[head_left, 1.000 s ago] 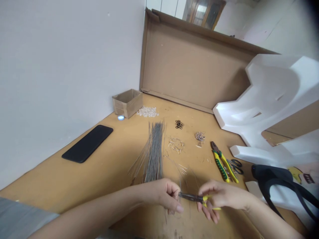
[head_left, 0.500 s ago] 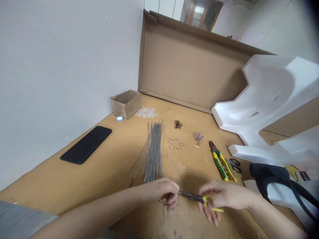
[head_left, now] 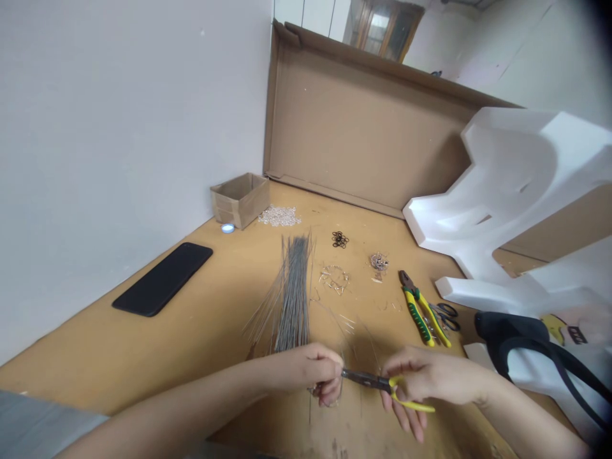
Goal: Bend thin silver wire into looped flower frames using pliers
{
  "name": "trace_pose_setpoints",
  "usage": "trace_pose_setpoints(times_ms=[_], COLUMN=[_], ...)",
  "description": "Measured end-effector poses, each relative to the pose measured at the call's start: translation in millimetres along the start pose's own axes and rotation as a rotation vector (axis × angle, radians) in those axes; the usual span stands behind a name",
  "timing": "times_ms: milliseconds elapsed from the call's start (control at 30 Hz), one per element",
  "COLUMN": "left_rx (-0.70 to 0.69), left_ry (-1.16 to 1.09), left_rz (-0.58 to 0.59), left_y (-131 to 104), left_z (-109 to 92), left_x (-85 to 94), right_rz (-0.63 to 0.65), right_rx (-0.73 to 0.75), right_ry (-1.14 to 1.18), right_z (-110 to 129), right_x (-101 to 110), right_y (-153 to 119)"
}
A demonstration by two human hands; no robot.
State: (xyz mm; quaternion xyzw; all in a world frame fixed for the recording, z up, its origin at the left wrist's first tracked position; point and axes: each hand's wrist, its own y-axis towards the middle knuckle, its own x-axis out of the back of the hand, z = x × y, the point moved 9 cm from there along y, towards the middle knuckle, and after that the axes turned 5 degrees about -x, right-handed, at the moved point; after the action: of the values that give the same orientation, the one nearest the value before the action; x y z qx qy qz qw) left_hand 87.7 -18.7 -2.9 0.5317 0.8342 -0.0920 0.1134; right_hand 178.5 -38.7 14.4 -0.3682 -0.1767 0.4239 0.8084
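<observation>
My right hand (head_left: pixel 421 382) holds needle-nose pliers (head_left: pixel 366 378) with yellow handles, their dark jaws pointing left. The jaw tips meet the fingertips of my left hand (head_left: pixel 325 373), which is closed in a pinch on a thin metal wire (head_left: pixel 310 409). Most of that wire is hidden by my fingers, and its exact shape cannot be made out. Just beyond my left hand lies a bundle of straight grey wires (head_left: pixel 295 293), some fanned out to the left. Short cut wire pieces (head_left: pixel 348 324) are scattered to the right of the bundle.
Bent wire pieces (head_left: pixel 335 279), black rings (head_left: pixel 340 239) and a small metal pile (head_left: pixel 379 261) lie beyond. Combination pliers (head_left: pixel 421 312) and scissors (head_left: pixel 447 315) are at right, near white foam (head_left: pixel 507 159). A phone (head_left: pixel 163 279), cardboard box (head_left: pixel 240 201) and clear beads (head_left: pixel 280 215) are at left.
The pliers' yellow handles have spread slightly, the lower one swinging down and right. Both hands stay nearly in place. The whole view has shifted slightly.
</observation>
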Motion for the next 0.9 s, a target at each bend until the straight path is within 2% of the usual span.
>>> trace_pose_setpoints(times_ms=[133, 333, 567, 767, 900], left_rx=[0.000, 0.011, -0.012, -0.016, 0.028], left_ry=[0.032, 0.125, 0.226, 0.339, 0.353], left_rz=[0.030, 0.013, 0.025, -0.021, -0.038], left_y=[-0.6, -2.6, -4.4, -7.1, -7.2], left_z=[2.7, 6.1, 2.8, 0.7, 7.3], left_x=[-2.0, 0.1, 0.5, 4.9, 6.8], right_rz=[-0.009, -0.003, -0.050, -0.091, -0.104], right_rx=[-0.001, -0.014, -0.059, -0.056, -0.061], right_ry=[-0.040, -0.100, -0.142, -0.119, -0.127], right_z=[2.4, 2.7, 1.7, -0.2, -1.5], right_x=[-1.6, -2.9, -2.2, 1.2, 1.9], right_y=[-2.9, -5.4, -5.9, -5.8, -6.2])
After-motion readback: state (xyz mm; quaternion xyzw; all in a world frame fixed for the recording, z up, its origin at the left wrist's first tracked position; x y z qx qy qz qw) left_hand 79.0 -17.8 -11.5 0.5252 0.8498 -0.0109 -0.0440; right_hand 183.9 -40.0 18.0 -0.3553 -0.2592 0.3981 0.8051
